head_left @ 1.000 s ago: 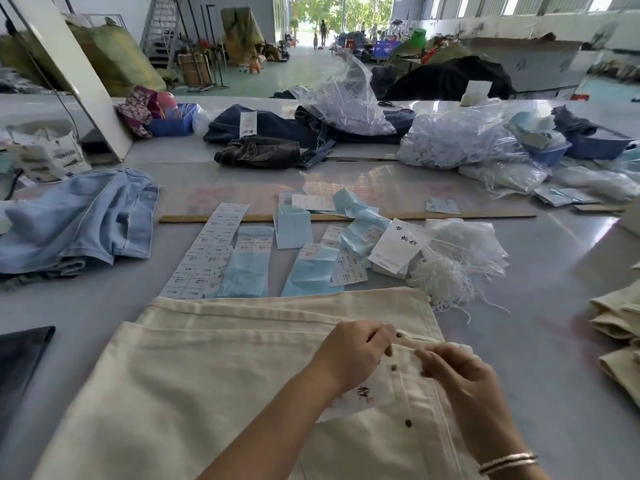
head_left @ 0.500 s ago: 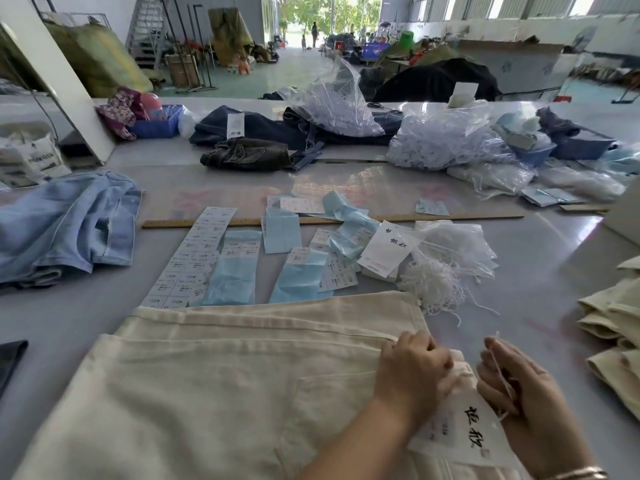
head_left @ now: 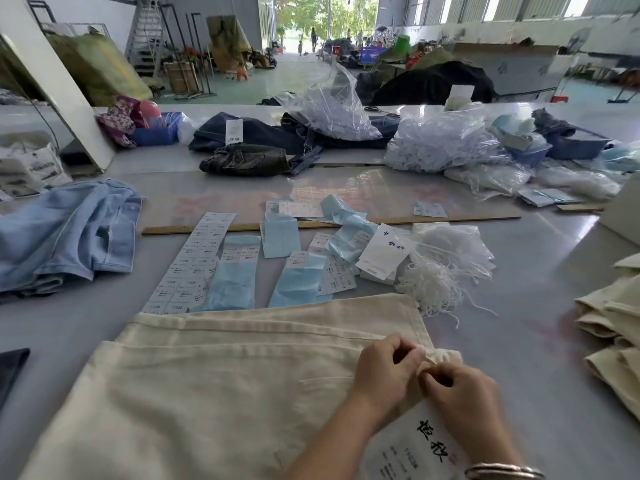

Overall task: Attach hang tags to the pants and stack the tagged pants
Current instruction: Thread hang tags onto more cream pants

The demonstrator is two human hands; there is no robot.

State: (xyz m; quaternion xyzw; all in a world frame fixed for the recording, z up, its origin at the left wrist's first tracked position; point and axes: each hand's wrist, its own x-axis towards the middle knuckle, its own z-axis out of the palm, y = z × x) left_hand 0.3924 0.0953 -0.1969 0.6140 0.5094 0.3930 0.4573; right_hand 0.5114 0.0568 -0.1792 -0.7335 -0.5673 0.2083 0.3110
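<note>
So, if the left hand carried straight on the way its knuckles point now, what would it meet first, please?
The left hand points up and right across the cream pants. Past the pants' corner, it would probably first meet the loose white strings, though depth is hard to judge from one view.

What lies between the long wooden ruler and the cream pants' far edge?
Head view: white sticker sheets, pale blue backing strips and a white hang tag lie between wooden ruler and cream pants.

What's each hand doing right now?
Left hand: fingers curled, pinching the corner of the cream pants.
Right hand: fingers curled, pinching at the same corner; hang tag lies under it.
</note>
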